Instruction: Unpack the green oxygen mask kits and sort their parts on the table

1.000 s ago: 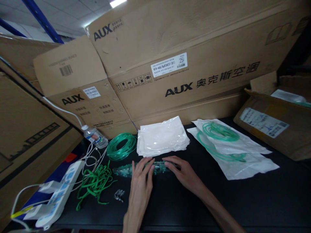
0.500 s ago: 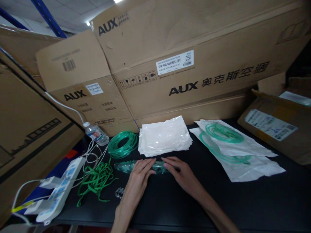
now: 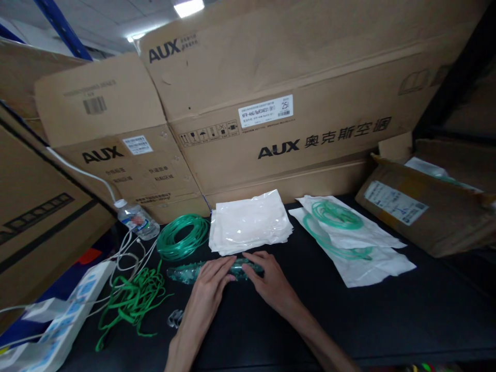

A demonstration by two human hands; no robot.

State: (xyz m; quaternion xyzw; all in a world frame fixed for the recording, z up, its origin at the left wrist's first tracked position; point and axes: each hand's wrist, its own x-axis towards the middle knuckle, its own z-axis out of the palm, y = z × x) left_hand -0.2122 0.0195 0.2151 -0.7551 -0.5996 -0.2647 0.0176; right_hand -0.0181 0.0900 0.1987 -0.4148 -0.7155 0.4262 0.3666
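Observation:
A long, translucent green plastic bundle (image 3: 183, 273) lies crosswise on the black table, crinkled like a wrapped pack; its exact kind cannot be made out. My left hand (image 3: 209, 287) is closed over its middle, fingers together and thumb at the near side. At its right end, my right hand (image 3: 271, 281) curls its fingers and thumb around it. Both hands cover part of the bundle. Just behind them sits a stack of white plastic bags (image 3: 250, 222). Small clear pieces (image 3: 175, 319) lie beside my left wrist.
On the left are a coil of green tubing (image 3: 183, 236), tangled green elastic straps (image 3: 135, 297), a water bottle (image 3: 137, 221) and a power strip (image 3: 73, 315) with cables. White bags with green tubing (image 3: 351, 250) and an open carton (image 3: 418, 206) stand right. Large cardboard (image 3: 310, 72) walls the back.
The camera view has turned to the right, so everything appears farther left. Both hands remain on the green plastic bundle with almost the same grip.

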